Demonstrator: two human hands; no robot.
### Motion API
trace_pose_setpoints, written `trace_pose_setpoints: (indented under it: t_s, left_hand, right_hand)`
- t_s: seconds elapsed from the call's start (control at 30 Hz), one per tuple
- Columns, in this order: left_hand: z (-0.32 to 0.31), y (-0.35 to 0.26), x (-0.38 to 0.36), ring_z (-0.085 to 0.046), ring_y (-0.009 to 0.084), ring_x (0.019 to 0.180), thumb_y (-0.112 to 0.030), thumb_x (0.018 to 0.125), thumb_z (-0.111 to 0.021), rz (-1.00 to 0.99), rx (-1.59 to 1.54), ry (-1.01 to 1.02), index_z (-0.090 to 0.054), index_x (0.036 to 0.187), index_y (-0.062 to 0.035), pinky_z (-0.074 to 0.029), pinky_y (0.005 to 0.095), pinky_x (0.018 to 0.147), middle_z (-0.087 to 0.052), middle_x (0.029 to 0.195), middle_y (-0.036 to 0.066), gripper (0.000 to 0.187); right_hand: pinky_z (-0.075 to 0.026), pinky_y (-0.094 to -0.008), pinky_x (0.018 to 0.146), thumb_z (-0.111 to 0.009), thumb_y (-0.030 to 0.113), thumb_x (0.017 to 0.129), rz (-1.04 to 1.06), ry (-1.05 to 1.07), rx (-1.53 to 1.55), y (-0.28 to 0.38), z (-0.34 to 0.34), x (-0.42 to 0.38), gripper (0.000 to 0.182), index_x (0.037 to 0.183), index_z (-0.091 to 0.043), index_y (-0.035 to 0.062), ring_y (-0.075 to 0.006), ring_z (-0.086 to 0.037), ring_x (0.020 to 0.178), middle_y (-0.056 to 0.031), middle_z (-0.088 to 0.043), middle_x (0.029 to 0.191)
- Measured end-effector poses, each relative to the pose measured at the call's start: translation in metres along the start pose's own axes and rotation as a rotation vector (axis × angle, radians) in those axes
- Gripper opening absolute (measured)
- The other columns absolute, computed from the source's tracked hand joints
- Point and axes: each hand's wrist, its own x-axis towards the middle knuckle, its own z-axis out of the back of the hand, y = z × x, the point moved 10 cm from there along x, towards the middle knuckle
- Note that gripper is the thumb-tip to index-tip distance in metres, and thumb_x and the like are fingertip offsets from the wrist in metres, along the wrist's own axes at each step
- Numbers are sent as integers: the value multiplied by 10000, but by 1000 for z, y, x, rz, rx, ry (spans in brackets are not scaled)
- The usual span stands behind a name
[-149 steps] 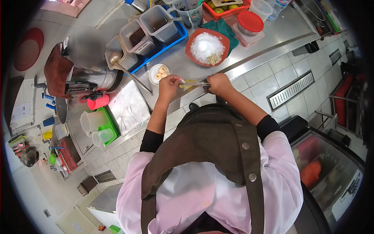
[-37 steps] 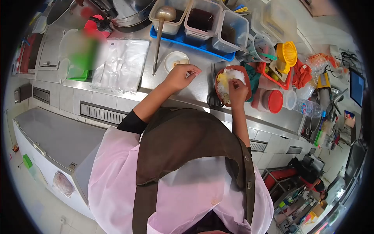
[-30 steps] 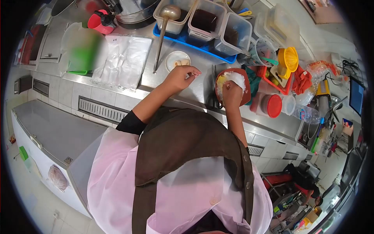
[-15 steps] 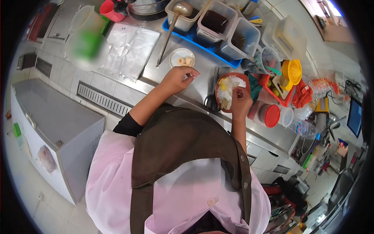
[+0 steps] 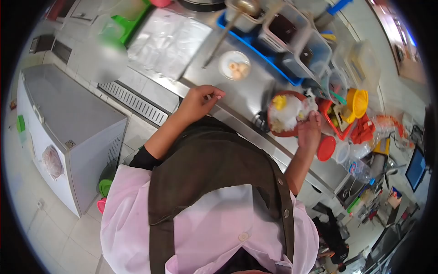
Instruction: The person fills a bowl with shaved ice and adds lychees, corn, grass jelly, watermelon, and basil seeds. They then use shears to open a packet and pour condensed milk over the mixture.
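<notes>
A reddish-brown bowl (image 5: pixel 294 133) on the steel counter holds a white heap (image 5: pixel 289 112) with a yellow lump (image 5: pixel 279 102) on it. My right hand (image 5: pixel 310 129) reaches to the bowl's right side, fingertips drawn together at the white contents; whatever they pinch is too small to name. My left hand (image 5: pixel 200 102) hangs over the counter's front edge, fingers curled in toward the thumb, nothing visible in them. Beyond it a small white plate (image 5: pixel 223 67) carries several pale round pieces (image 5: pixel 238 70).
A ladle (image 5: pixel 223 39) leans on a tub in a blue tray (image 5: pixel 255 52) with containers of dark liquid. Plastic bags (image 5: pixel 169 41) lie at the left. Right of the bowl are a red basket (image 5: pixel 337 125), a yellow juicer (image 5: pixel 358 102), a red lid (image 5: pixel 326 148) and bottles.
The camera view has shifted, moving the counter items rightward. My right hand has gone from above the bowl's contents to its right side. My left hand has drawn back from the plate, its fingers more curled.
</notes>
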Motion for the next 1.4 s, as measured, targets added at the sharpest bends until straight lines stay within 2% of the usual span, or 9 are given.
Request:
trace_pose_setpoints:
  t_s: [0.3,0.5,0.8,0.9,1.1,1.13,1.23,1.3,1.4]
  left_hand:
    - [244,125,-82,-566,59,712,-45,809,-583,203,-177,-421,-647,893,-9,-425,209,608,-649,774,34,112]
    - [462,198,-232,-564,76,702,-66,817,-588,338,-82,-997,-626,910,-7,-450,223,639,-639,824,37,117]
    - [468,325,-454,-556,98,760,-41,850,-540,848,-246,-1399,-587,864,24,-449,225,725,-602,814,41,82]
    - [455,342,-473,-554,103,752,-29,853,-529,884,-305,-1431,-581,858,25,-451,231,715,-596,812,35,75]
    - [459,367,-443,-552,68,694,-41,837,-552,896,-392,-1381,-616,878,-5,-426,195,641,-626,790,31,84]
    - [471,364,-426,-551,64,698,-45,838,-552,840,-373,-1356,-618,885,-7,-429,196,635,-619,770,20,90]
    - [494,362,-378,-567,91,760,-38,844,-547,780,-344,-1188,-608,904,-7,-448,215,678,-624,824,44,91]
    - [516,339,-337,-569,87,774,-32,837,-546,727,-230,-1093,-604,939,-16,-448,211,690,-628,847,45,118]
    - [523,311,-267,-566,86,746,-45,819,-578,497,-132,-940,-587,979,-5,-459,221,684,-621,830,46,166]
  right_hand:
    - [-498,-228,656,-541,41,848,-443,462,-201,-204,-339,-64,147,979,-527,106,-86,-580,764,-12,-587,877]
    - [-477,-341,754,-539,-27,812,-984,766,-81,-480,-558,-118,247,1018,-478,94,-167,-547,869,-43,-538,933]
    - [-446,-357,855,-472,30,860,-828,654,-10,-827,-740,55,179,1035,-479,-9,-234,-533,958,-102,-532,967]
    - [-401,-424,939,-435,183,898,-711,91,-194,-810,-777,87,275,1101,-478,2,-265,-505,1049,-129,-509,1130]
    - [-440,-331,691,-465,237,903,-859,758,-115,-834,-759,49,173,801,-483,100,-193,-516,730,-28,-474,717]
    - [-438,-314,664,-481,243,896,-791,611,-199,-818,-731,27,186,780,-479,99,-179,-495,692,-20,-461,700]
    - [-465,-322,679,-486,281,894,-850,576,-509,-751,-647,-70,199,910,-534,89,-187,-560,739,-61,-576,844]
    - [-487,-337,736,-531,186,837,-1028,1199,-643,-700,-598,-135,181,964,-563,61,-207,-554,913,-93,-575,960]
    - [-487,-288,724,-665,101,724,-1243,1202,-749,-592,-551,-172,188,890,-609,33,-187,-560,916,-77,-582,1021]
